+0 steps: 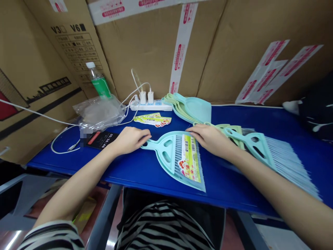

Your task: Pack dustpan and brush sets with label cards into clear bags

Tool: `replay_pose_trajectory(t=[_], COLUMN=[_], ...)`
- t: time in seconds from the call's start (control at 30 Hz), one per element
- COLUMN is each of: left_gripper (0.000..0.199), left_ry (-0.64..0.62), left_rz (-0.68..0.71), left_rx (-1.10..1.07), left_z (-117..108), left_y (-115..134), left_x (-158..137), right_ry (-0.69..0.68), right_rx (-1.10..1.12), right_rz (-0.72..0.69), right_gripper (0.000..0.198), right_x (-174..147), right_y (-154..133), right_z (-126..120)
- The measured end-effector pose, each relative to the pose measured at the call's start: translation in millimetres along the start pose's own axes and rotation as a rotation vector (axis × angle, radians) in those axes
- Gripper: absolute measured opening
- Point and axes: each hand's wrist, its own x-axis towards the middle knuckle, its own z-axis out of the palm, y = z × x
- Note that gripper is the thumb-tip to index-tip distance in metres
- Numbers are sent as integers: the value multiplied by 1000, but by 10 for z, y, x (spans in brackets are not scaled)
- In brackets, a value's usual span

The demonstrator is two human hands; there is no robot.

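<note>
A light teal dustpan (163,166) lies in front of me with a matching hand brush (178,152) nested on it, handles to the left. A yellow-green printed label card (191,163) rests over the bristles. My left hand (132,139) is closed, its thumb and fingers pinched on the handle end. My right hand (208,138) has its fingers bent together at the dustpan's far right corner; the grip is partly hidden. Beyond it sit stacked dustpans (197,108) in teal and green. Near my right forearm lie several hand brushes (260,149), bristles pointing right.
More label cards (153,119) lie by a white power strip (156,105) with chargers and cables. On the left are a phone (100,139), a clear plastic bag (99,113) and a bottle (100,83). Cardboard (145,52) walls the back of the blue table (135,170).
</note>
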Motion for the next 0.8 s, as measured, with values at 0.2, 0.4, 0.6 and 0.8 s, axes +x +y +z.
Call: replay_pose_trajectory(t=[0.2,0.4,0.6,0.8], left_gripper=[37,37,39,36], left_ry=[209,174,256,149], left_rz=[-630,-710,-691,-366], left_rx=[267,297,265,196], left_z=[-215,-190,-179,-124], left_y=[-207,-424,-412,-186], left_x=[-30,-85,-98,-22], right_ry=[-35,-54,-31,-112], right_rx=[4,-29,-15,129], right_rz=[35,48,51,169], right_gripper=[37,33,26,30], right_x=[24,25,31,44], right_y=[-11,-43,-22,-34], right_z=[3,-11,-6,-44])
